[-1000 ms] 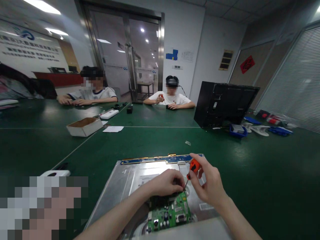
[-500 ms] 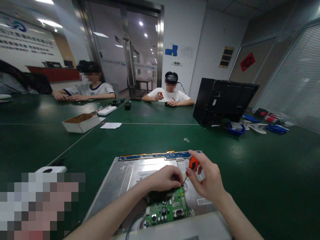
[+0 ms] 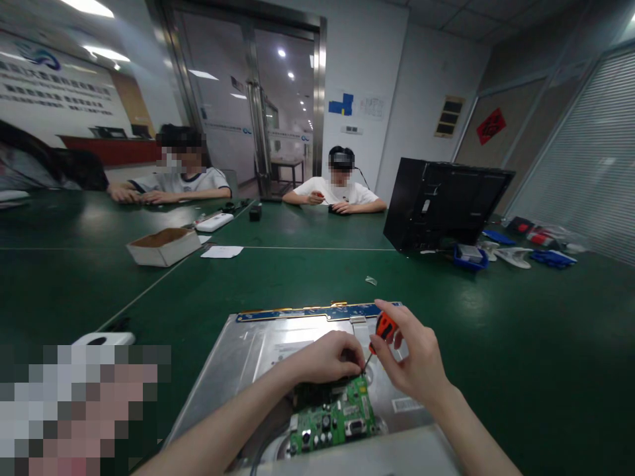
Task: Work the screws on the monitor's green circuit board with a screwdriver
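Observation:
My right hand (image 3: 415, 350) grips the orange-and-black handle of a small screwdriver (image 3: 385, 325) between thumb and fingers. Its thin shaft slants down to the upper corner of a green circuit board (image 3: 333, 418). At that same corner my left hand (image 3: 333, 355) is curled, thumb and fingertips pinched together beside the screwdriver's tip. What those fingertips hold, if anything, is too small to make out. The board lies on the silvery metal back of a display panel (image 3: 218, 370), which has a narrow blue circuit strip (image 3: 292, 313) along its far edge.
A black monitor housing (image 3: 446, 205) stands at the back right, beside a blue tray (image 3: 470, 256) with parts. An open cardboard box (image 3: 163, 248) and a paper sheet (image 3: 222, 252) lie to the left. Across the green table (image 3: 297, 264) a person (image 3: 337, 188) works with a tool.
My hands and the screwdriver hold nearly the same pose at the board's corner. The whole view has shifted slightly. Across the table, the person's tool hand has lowered a little.

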Motion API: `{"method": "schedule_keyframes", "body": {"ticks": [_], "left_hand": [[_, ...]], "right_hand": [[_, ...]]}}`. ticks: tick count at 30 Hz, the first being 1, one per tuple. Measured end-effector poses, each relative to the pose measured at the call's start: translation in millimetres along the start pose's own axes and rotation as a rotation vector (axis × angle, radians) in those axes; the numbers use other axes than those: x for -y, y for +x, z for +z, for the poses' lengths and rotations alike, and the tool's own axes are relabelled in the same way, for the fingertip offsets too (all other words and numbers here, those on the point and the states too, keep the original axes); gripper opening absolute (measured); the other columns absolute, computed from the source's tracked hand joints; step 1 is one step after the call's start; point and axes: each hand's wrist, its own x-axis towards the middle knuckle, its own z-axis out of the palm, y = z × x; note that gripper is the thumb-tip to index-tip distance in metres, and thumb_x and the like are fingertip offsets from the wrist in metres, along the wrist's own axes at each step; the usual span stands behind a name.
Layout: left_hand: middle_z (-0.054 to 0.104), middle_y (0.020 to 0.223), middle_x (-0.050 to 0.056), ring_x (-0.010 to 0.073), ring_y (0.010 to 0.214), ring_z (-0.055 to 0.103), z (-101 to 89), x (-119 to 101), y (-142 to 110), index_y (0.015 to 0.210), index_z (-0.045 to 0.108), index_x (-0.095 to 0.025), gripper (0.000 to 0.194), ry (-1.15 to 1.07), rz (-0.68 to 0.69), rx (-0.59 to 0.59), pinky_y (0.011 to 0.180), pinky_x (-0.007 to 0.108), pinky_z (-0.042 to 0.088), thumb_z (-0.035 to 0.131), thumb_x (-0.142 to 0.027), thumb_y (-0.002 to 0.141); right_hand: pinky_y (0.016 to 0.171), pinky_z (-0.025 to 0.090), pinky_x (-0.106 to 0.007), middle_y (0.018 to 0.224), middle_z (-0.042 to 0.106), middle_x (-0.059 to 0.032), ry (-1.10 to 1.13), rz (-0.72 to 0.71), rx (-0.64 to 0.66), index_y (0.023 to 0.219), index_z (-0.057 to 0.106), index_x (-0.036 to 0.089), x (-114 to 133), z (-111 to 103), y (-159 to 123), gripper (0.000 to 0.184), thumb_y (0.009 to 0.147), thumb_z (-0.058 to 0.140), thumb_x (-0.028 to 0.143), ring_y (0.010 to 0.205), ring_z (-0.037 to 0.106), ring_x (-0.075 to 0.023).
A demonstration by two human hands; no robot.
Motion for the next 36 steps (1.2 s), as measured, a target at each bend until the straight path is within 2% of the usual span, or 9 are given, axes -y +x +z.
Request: {"method": "schedule_keyframes", "body": {"ticks": [4,9,12,18,26,32,36], "left_hand": [[0.067,0.075,-0.001,0.0158,0.073,0.061,0.0,-0.4,-0.3,0.076,0.07,-0.016,0.009,0.004,-0.025,-0.008,0.068,0.022,0.045,0.066,-0.008,0.074],[0.068,0.079,0.0,0.0164,0.076,0.062,0.0,0.2,-0.4,0.077,0.07,-0.017,0.01,-0.008,-0.005,-0.005,0.07,0.023,0.046,0.065,-0.009,0.073],[0.069,0.079,0.0,0.0161,0.076,0.062,0.2,1.1,-0.2,0.078,0.07,-0.017,0.013,-0.021,0.005,-0.003,0.071,0.022,0.047,0.063,-0.008,0.072],[0.068,0.075,-0.001,0.016,0.072,0.06,0.7,0.6,-0.4,0.078,0.071,-0.016,0.009,-0.009,-0.009,-0.009,0.067,0.023,0.045,0.065,-0.01,0.073],[0.069,0.078,0.0,0.0164,0.075,0.061,0.8,0.7,0.1,0.078,0.071,-0.016,0.011,0.002,0.02,-0.022,0.071,0.023,0.046,0.065,-0.008,0.073],[0.069,0.078,0.0,0.0158,0.073,0.061,0.6,0.4,0.0,0.08,0.071,-0.016,0.012,-0.006,0.012,-0.012,0.068,0.022,0.046,0.065,-0.008,0.073],[0.068,0.074,-0.002,0.015,0.071,0.06,0.8,-0.7,-0.1,0.076,0.07,-0.016,0.009,0.004,-0.01,-0.019,0.067,0.021,0.045,0.066,-0.009,0.073]], "right_hand": [[0.049,0.046,-0.023,0.088,0.065,-0.0043,0.019,0.004,0.007,0.136,0.045,0.017,2.0,-0.9,0.1,0.042,0.094,0.049,0.016,0.055,0.054,-0.0114],[0.048,0.044,-0.022,0.082,0.062,-0.0008,-0.002,0.0,-0.018,0.125,0.052,0.02,-3.6,1.5,-2.7,0.033,0.093,0.057,0.018,0.054,0.053,-0.0105],[0.048,0.043,-0.022,0.08,0.061,0.0008,-0.01,-0.018,-0.018,0.126,0.052,0.022,-4.8,1.6,-3.0,0.035,0.092,0.06,0.019,0.053,0.052,-0.0106],[0.052,0.049,-0.026,0.094,0.066,-0.0067,0.056,0.003,0.033,0.141,0.042,0.019,1.9,-1.5,-0.9,0.049,0.093,0.049,0.014,0.062,0.059,-0.0139],[0.047,0.045,-0.022,0.081,0.062,0.0001,0.02,-0.017,-0.017,0.126,0.05,0.022,-3.7,3.2,-2.7,0.036,0.092,0.059,0.018,0.053,0.053,-0.0112],[0.05,0.048,-0.025,0.092,0.066,-0.0054,0.05,-0.009,0.021,0.136,0.046,0.019,2.4,-0.1,0.8,0.042,0.095,0.049,0.017,0.059,0.058,-0.0128],[0.05,0.048,-0.024,0.09,0.065,-0.0047,0.055,0.001,0.013,0.135,0.046,0.02,1.0,1.6,-0.6,0.041,0.095,0.048,0.016,0.058,0.058,-0.0123]]}}
